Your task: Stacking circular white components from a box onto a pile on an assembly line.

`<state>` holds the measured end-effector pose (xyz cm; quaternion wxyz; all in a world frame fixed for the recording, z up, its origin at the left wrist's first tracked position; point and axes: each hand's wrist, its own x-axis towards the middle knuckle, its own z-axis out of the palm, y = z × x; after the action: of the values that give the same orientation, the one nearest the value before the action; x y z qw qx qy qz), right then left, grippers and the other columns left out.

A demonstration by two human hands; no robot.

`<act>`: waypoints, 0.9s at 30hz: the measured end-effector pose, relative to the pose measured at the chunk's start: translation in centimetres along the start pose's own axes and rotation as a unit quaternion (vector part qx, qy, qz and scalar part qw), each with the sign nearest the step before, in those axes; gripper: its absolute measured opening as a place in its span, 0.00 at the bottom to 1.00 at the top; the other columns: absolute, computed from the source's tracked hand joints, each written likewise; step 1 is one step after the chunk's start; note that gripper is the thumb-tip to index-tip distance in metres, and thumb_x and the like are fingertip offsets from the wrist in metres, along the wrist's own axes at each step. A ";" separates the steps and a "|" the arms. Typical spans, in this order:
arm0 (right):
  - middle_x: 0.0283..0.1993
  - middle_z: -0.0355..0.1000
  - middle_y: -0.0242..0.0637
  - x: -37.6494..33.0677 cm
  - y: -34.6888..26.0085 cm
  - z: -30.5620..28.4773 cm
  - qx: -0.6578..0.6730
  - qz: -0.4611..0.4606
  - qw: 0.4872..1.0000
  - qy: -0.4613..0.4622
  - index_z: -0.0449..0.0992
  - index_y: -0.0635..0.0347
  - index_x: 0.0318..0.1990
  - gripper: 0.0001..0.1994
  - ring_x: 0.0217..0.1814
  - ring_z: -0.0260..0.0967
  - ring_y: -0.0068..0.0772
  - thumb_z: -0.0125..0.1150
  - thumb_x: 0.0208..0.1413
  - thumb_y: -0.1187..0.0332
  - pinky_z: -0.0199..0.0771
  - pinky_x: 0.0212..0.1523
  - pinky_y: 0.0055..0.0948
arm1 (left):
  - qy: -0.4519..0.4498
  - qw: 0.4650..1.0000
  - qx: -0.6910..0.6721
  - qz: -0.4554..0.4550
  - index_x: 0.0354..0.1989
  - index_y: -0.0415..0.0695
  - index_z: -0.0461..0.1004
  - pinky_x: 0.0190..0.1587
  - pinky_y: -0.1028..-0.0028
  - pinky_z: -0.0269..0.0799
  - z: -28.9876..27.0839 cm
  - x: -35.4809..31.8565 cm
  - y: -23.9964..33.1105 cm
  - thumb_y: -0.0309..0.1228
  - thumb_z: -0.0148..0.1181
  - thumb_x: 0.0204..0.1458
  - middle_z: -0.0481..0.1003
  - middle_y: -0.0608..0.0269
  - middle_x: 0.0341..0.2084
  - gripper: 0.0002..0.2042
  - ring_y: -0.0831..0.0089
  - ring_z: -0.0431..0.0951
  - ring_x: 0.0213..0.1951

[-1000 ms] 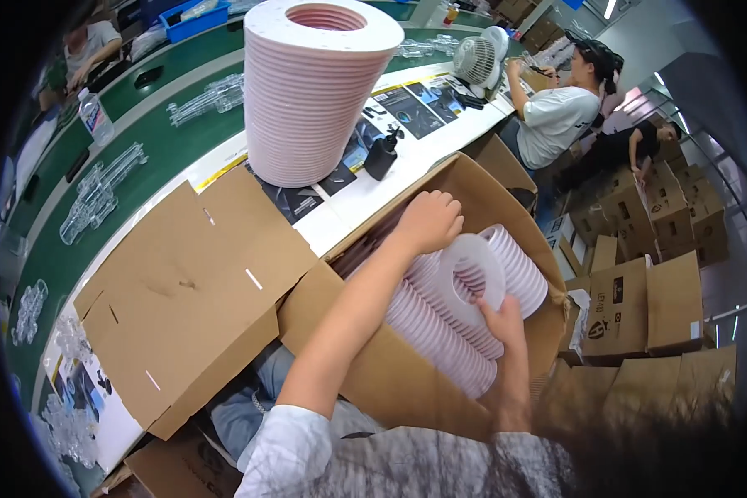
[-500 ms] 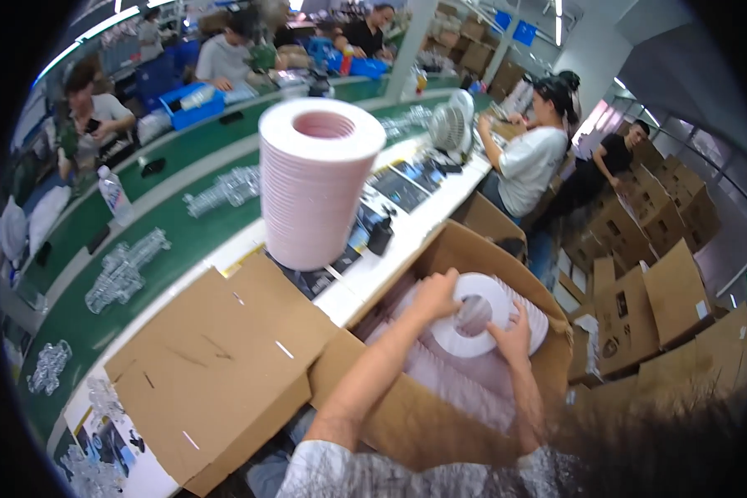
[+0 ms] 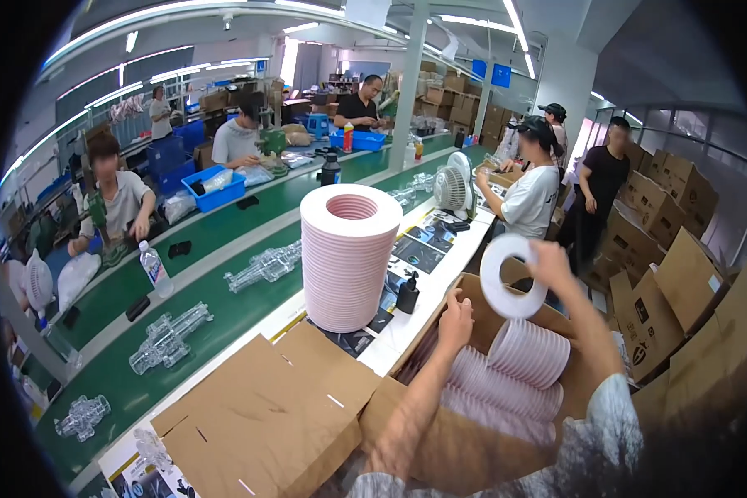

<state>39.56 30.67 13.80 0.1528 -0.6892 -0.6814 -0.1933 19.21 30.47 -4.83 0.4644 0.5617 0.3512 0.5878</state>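
Note:
My right hand is raised over the far right side of an open carton, its fingers closed on the edge of a flat white ring. The ring is tilted up, with its hole showing. Inside the carton lie pinkish-white stacks of the same rings, on their sides in rows. At the carton's left edge is my left hand, fingers loosely curled and apart, with nothing visible in it. A tall upright stack of rings stands on the white table to the left.
A flattened carton flap covers the near table. A small black bottle and a white fan stand along it. Clear plastic parts lie on the green conveyor. Several people work around; cartons pile up on the right.
My right hand has lifted a ring up and to the right out of the carton. My left hand has let go of it and moved to the carton's left edge. The view has tilted up.

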 end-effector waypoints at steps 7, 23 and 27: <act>0.41 0.77 0.48 16.9 -9.4 -8.2 0.012 -0.174 0.984 0.039 0.82 0.57 0.41 0.24 0.46 0.76 0.47 0.67 0.35 0.52 0.75 0.48 0.40 | -0.110 0.962 0.244 0.061 0.58 0.42 0.59 0.42 0.47 0.70 0.4 -0.6 -0.1 0.43 0.41 0.62 0.77 0.36 0.34 0.22 0.38 0.77 0.37; 0.30 0.79 0.41 19.4 -28.3 -5.6 0.184 -0.180 0.949 -0.180 0.84 0.60 0.34 0.18 0.27 0.78 0.32 0.77 0.35 0.59 0.82 0.29 0.29 | -0.257 0.861 0.416 0.139 0.40 0.37 0.73 0.39 0.49 0.72 0.1 -0.4 -3.3 0.38 0.46 0.57 0.78 0.40 0.31 0.16 0.42 0.78 0.35; 0.32 0.80 0.41 19.4 -29.3 -5.4 0.179 -0.225 0.942 -0.172 0.84 0.61 0.34 0.19 0.28 0.79 0.32 0.77 0.34 0.59 0.82 0.30 0.28 | -0.266 0.840 0.448 0.152 0.31 0.37 0.77 0.38 0.52 0.73 0.1 0.2 -4.8 0.37 0.50 0.52 0.78 0.41 0.32 0.15 0.44 0.79 0.35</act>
<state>9.97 45.89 26.17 0.1067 -0.5021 -0.8579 0.0238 20.02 32.21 -9.25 0.1420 0.8896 0.3495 0.2576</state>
